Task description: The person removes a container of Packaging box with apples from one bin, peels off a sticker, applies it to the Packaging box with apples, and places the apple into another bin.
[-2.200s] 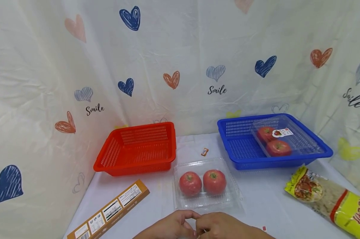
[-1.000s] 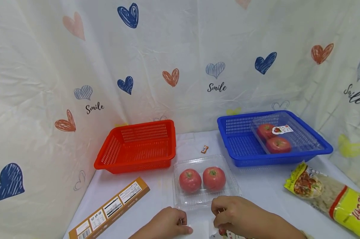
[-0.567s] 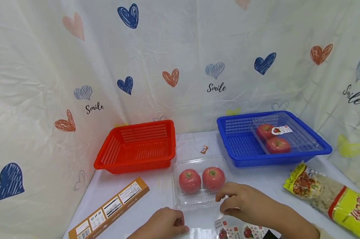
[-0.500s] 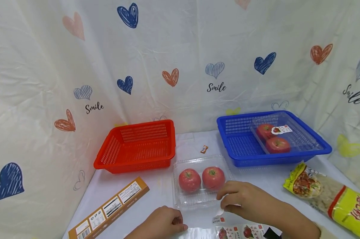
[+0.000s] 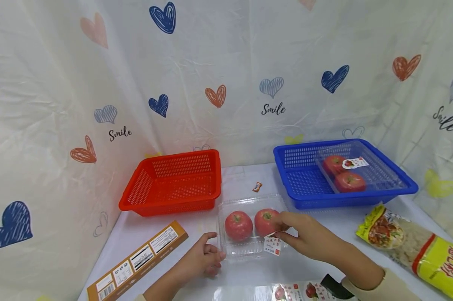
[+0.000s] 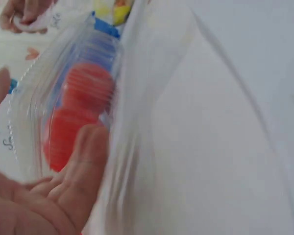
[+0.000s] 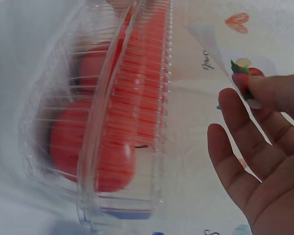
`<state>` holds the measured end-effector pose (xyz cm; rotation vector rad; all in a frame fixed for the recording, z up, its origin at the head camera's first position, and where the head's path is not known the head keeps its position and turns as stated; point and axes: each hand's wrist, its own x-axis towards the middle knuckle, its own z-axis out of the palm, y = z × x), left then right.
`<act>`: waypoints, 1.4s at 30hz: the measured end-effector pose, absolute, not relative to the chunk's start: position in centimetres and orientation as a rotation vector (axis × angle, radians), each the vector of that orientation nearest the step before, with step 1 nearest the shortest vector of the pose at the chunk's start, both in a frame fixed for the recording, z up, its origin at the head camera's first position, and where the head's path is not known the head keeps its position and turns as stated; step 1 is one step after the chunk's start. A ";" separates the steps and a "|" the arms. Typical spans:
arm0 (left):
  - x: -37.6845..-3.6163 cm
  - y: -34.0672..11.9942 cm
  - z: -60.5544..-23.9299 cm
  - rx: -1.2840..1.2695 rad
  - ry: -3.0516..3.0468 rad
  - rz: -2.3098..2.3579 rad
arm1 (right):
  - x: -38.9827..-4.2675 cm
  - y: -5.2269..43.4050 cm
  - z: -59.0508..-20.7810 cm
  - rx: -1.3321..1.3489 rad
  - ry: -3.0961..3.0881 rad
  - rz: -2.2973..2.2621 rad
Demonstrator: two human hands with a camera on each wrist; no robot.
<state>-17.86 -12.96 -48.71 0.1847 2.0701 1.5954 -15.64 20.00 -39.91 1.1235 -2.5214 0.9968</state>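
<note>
Sticker (image 5: 273, 246) pinched by right hand (image 5: 305, 238) fingers; left hand (image 5: 204, 258) relaxed; two tomatoes.

Red basket (image 5: 174, 182), blue basket (image 5: 305, 184), heart-patterned white backdrop (image 5: 226, 62).

A white desk (image 5: 324, 267) carries everything. A red basket (image 5: 174, 184) sits at 10 o'clock and a blue basket (image 5: 305, 184) at 2. A clear tomato box (image 5: 245, 248) lies at the centre, a small wrapper (image 5: 257, 187) just behind it. A brown carton (image 5: 136, 261) lies at 8, a yellow noodle pack (image 5: 418, 246) at 4, a sticker sheet (image 5: 298, 291) at 6.
</note>
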 end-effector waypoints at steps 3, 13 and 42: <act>-18.0 -12.0 -48.4 0.101 2.038 1.744 | -16.5 19.6 -40.3 1.105 -2.512 1.039; -18.4 -11.6 -47.9 0.011 2.003 1.829 | -18.8 17.4 -41.5 1.053 -2.522 1.227; -18.6 -11.8 -47.6 0.005 2.007 1.815 | -21.0 15.9 -42.2 0.915 -2.790 1.107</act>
